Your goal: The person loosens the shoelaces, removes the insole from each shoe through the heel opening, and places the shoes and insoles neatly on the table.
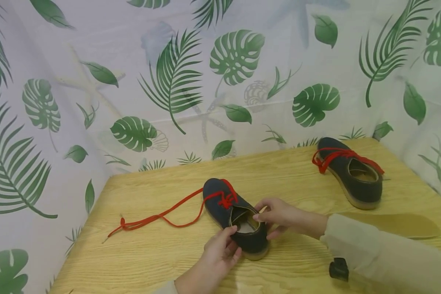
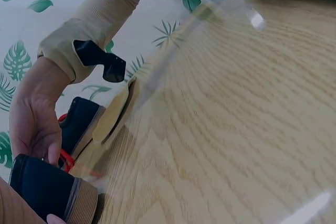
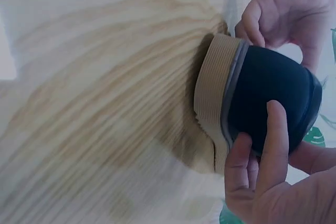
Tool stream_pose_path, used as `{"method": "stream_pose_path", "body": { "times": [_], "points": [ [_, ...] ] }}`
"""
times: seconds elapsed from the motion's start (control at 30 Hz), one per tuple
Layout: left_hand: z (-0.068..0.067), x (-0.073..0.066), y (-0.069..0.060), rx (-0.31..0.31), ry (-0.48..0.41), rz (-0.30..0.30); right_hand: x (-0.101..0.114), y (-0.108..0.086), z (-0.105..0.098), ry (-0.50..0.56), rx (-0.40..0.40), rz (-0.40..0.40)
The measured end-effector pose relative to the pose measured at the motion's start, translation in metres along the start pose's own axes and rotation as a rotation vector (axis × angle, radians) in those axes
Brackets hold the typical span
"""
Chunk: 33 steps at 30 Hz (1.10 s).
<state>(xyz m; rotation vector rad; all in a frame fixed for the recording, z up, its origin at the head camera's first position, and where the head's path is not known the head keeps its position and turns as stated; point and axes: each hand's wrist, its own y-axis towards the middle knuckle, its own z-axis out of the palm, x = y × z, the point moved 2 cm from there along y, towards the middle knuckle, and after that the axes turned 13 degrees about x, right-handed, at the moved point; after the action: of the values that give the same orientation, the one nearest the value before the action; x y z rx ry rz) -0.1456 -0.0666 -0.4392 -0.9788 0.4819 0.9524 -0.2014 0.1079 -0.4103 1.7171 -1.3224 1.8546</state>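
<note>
A dark navy shoe (image 1: 255, 243) with red laces (image 1: 183, 200) stands on the wooden table, its toe pointing away to the upper left. My left hand (image 1: 218, 251) grips the left side of its heel opening, thumb over the rim and fingers along the outside. On the opposite side my right hand (image 1: 283, 216) holds the collar, with fingers against the outer heel, as the right wrist view shows on the shoe's back (image 3: 268, 87). Some of the pale inside shows in the opening. The laces trail off to the left, loose and partly tangled near their ends.
A second navy shoe (image 1: 365, 190), its red laces gathered over the front, stands at the back right. A flat tan insole (image 1: 400, 224) lies nearer, partly behind my right sleeve (image 1: 375, 245). A leaf-patterned curtain (image 1: 191, 102) borders the table (image 1: 150, 261).
</note>
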Motion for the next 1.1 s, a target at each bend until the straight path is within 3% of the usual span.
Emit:
{"method": "stream_pose_path", "body": {
  "times": [0.2, 0.4, 0.5, 1.1],
  "points": [
    [-0.012, -0.009, 0.002, -0.015, 0.045, 0.021, 0.003, 0.007, 0.010, 0.110, -0.025, 0.041],
    [-0.026, -0.017, 0.003, -0.035, 0.141, 0.067, 0.010, 0.016, 0.023, 0.141, -0.019, 0.042],
    [-0.034, -0.021, 0.002, -0.052, 0.181, 0.062, 0.015, 0.020, 0.029, 0.156, 0.000, 0.030],
    [-0.076, -0.054, 0.011, -0.171, 0.222, 0.091, 0.032, 0.052, 0.061, 0.347, 0.009, -0.049]
  ]
}}
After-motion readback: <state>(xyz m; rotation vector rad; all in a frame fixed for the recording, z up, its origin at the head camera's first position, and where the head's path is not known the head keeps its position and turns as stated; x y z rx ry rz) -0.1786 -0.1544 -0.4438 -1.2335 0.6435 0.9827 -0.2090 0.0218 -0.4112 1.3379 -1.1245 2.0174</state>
